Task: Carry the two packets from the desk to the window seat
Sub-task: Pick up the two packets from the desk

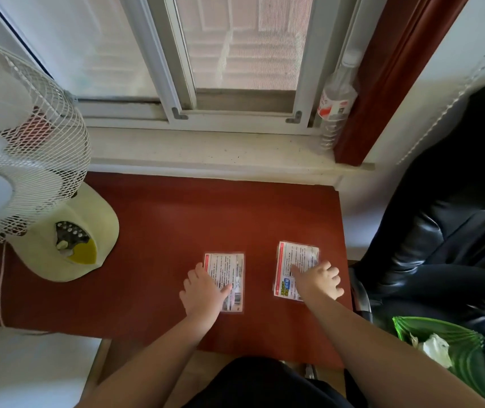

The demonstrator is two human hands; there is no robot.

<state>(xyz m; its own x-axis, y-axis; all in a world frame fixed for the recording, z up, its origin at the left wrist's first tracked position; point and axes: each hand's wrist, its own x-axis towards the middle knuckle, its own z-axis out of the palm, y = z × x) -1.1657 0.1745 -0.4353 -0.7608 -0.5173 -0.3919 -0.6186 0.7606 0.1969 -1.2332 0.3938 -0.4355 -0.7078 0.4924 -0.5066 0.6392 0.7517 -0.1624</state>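
Two flat clear packets with printed white labels lie on a red-brown surface [161, 231] below the window. The left packet [229, 272] lies under the thumb and fingers of my left hand [203, 293], which covers its lower left part. The right packet [292, 260] sits a hand's width to the right. My right hand [317, 282] rests flat on its lower right corner with fingers spread. Both packets lie flat on the surface, and neither hand is closed around one.
A white desk fan [23, 142] on a cream base [70, 240] stands at the left. A pale window sill [205, 151] runs behind, with a plastic bottle [335, 104] at its right end. A black leather chair [441, 231] and a green bag [447, 348] stand to the right.
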